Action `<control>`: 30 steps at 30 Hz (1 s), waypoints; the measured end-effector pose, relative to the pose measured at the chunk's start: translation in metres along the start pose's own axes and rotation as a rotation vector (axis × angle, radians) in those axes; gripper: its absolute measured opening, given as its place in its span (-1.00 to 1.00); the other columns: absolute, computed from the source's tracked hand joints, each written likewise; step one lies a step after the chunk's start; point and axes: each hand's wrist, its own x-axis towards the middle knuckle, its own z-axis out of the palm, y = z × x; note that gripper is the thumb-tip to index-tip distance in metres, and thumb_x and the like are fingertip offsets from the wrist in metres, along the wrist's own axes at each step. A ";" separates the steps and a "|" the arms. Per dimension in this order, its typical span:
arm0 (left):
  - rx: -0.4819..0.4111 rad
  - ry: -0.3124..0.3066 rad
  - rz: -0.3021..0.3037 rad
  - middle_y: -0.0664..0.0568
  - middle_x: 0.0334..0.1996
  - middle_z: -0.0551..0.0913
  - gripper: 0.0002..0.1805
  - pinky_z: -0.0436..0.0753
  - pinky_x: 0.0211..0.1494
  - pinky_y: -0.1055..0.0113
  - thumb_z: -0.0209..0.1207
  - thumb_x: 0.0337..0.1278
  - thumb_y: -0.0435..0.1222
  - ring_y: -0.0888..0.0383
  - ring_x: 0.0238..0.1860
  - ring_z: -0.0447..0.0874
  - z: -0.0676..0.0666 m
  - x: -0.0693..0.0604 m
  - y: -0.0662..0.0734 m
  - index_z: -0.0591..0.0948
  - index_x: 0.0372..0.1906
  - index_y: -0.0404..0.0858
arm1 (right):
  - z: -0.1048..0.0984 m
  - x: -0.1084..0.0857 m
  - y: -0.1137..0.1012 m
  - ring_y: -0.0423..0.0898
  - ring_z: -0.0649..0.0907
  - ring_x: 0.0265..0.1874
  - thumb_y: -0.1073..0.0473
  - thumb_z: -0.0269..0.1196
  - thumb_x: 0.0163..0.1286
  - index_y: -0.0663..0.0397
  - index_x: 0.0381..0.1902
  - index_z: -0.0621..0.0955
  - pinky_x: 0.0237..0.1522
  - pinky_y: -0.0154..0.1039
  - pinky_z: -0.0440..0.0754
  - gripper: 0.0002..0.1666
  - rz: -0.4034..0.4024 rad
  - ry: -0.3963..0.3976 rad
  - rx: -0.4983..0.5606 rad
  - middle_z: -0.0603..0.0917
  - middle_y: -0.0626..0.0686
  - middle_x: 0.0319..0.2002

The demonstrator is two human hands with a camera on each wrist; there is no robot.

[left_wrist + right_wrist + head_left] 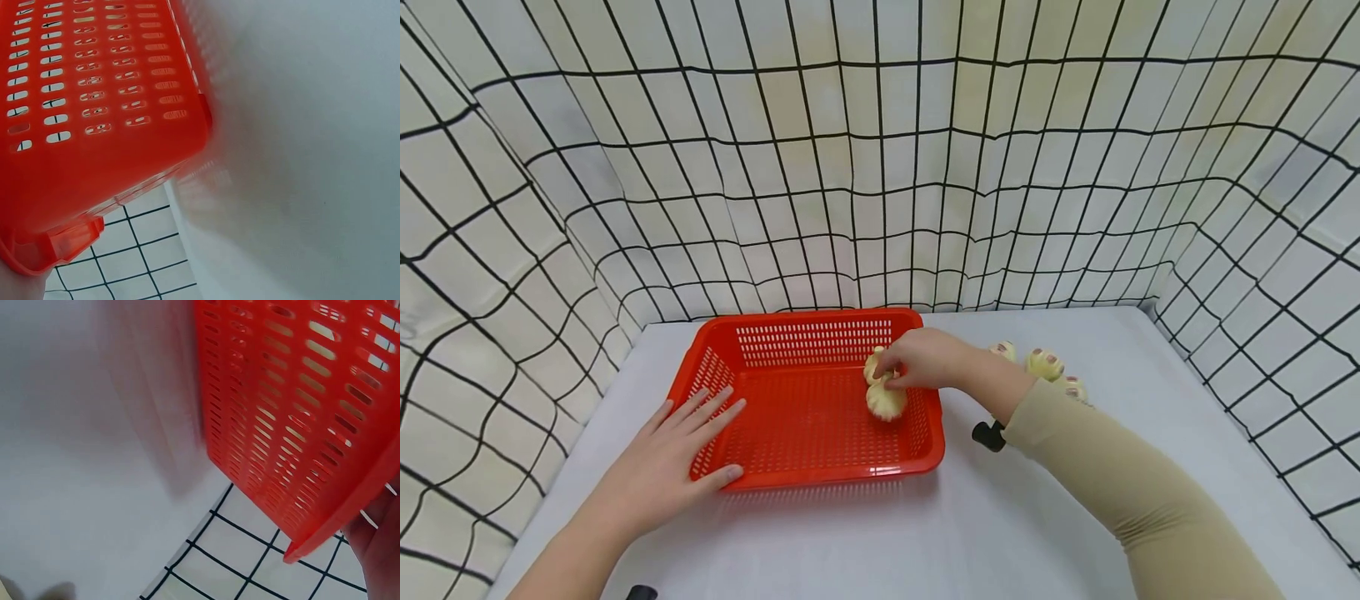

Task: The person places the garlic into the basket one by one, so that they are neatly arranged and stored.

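In the head view, your right hand [928,358] is curling thumb and forefinger into a pinch at two pale-yellow pieces [887,403], sitting inside the red basket [820,479] near its right wall; how firm that hold is, you cannot be telling from here. Your left hand [679,450] is spreading straight fingers over the basket's left end, gripping nothing. A hasty lift could be dragging both pieces along, since they are lying against each other. Your beige sleeve [1097,458] could be nudging the loose yellow pieces [1046,364] on the table [1000,517], because your right arm is crossing close to them. The pair in the basket is looking rounded and ruffled, the nearer one showing darker flecks along its edge.

In the left wrist view, the basket's slotted side is dominating; the left hand's fingers are not showing. Uneven pressing on that end could be sliding the basket.

In the right wrist view, slotted wall is screening your pinch; knuckles catching the rim could be causing a drop.
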 end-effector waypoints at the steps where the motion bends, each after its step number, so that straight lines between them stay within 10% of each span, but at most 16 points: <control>1: 0.001 -0.003 0.000 -0.07 0.52 0.20 -0.07 -0.44 0.55 0.06 0.11 0.15 0.34 -0.24 0.48 0.11 0.001 0.000 0.000 0.25 0.53 -0.01 | 0.002 0.000 0.000 -0.29 0.61 -0.21 -0.01 0.35 0.33 -0.29 -0.08 0.77 -0.05 -0.31 0.58 -0.79 -0.002 -0.003 -0.014 0.72 -0.30 -0.21; 30: -0.004 0.049 0.024 -0.02 0.49 0.26 -0.12 -0.34 0.57 0.03 0.18 0.14 0.28 -0.20 0.48 0.14 0.005 -0.001 -0.001 0.31 0.51 0.00 | -0.005 0.003 0.001 -0.27 0.61 -0.15 0.00 0.34 0.31 -0.24 -0.01 0.75 -0.01 -0.29 0.58 -0.71 0.028 -0.028 -0.038 0.73 -0.23 -0.15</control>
